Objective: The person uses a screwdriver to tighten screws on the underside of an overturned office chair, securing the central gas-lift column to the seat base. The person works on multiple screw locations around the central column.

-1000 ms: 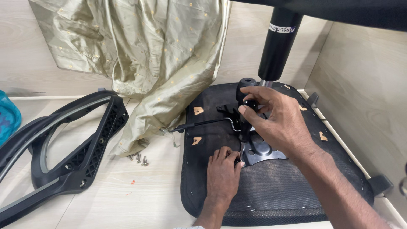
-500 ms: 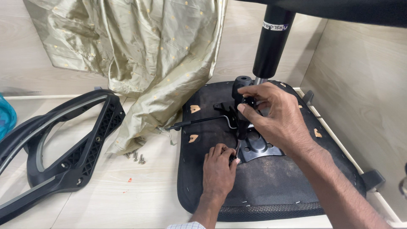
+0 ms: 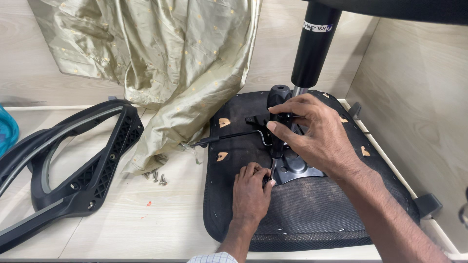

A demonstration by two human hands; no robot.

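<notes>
An upturned black chair seat point(image 3: 312, 214) lies on the light wooden surface. A shiny metal plate point(image 3: 298, 169) is mounted at its centre, beside a black gas cylinder point(image 3: 314, 44) that stands upright. My right hand point(image 3: 319, 136) grips the black handle of a screwdriver point(image 3: 278, 100), held upright over the plate's left edge. My left hand point(image 3: 251, 192) rests on the seat with its fingertips pinched at the screwdriver's tip. What it pinches is hidden. A thin black lever point(image 3: 229, 137) sticks out to the left from the mechanism.
A black chair back frame point(image 3: 83, 160) lies at the left. A pale green cloth point(image 3: 170, 58) hangs over the back and drapes onto the surface. Several loose screws point(image 3: 156, 178) lie by its hem. A teal object point(image 3: 7, 134) shows at the far left, and a wooden panel point(image 3: 414, 97) closes the right.
Both hands stay at the same places on the screwdriver and the plate. Only the view has shifted slightly.
</notes>
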